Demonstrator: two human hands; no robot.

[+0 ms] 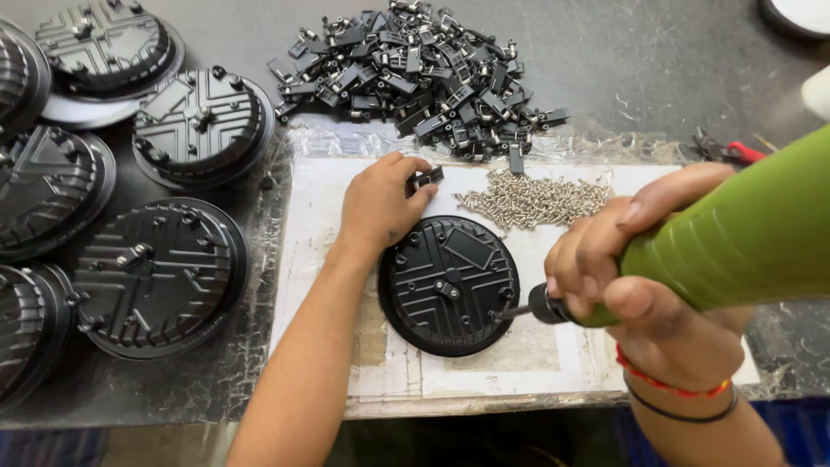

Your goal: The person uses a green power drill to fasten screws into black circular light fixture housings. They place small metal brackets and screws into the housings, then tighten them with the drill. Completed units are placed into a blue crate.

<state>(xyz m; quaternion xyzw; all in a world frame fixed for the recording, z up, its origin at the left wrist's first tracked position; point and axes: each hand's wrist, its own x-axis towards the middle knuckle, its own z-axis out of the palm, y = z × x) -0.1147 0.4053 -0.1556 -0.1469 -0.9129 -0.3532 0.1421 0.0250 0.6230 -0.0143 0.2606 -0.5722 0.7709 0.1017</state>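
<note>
Head view check.

— Left hand (377, 206)?
— Fingertips pinched together on a small black clip (425, 179), lifted just off the white mat (328, 259). Grip closed tight on it, thumb under, fingers over.

— Right hand (644, 285)?
— Fist clamped round a green power screwdriver (735, 242), all fingers wrapped, no gap. Its dark bit tip (510, 312) touches the right edge of the round black housing (448, 285).

— Where's the housing?
— Flat on the mat, between both hands, just below the left grip, just left of the right one.

— Around it?
— Loose pile of silver screws (536, 197) right of the left grip, above the right. Heap of black clips (424, 73) beyond the left grip, near. Stack of more black housings (156, 277) left of the left forearm, well apart. Red-handled pliers (735, 152) past the screwdriver.

— Room?
— Bare mat below and left of the housing; bench (657, 60) front edge close under both wrists. Open grey bench beyond the screws.
</note>
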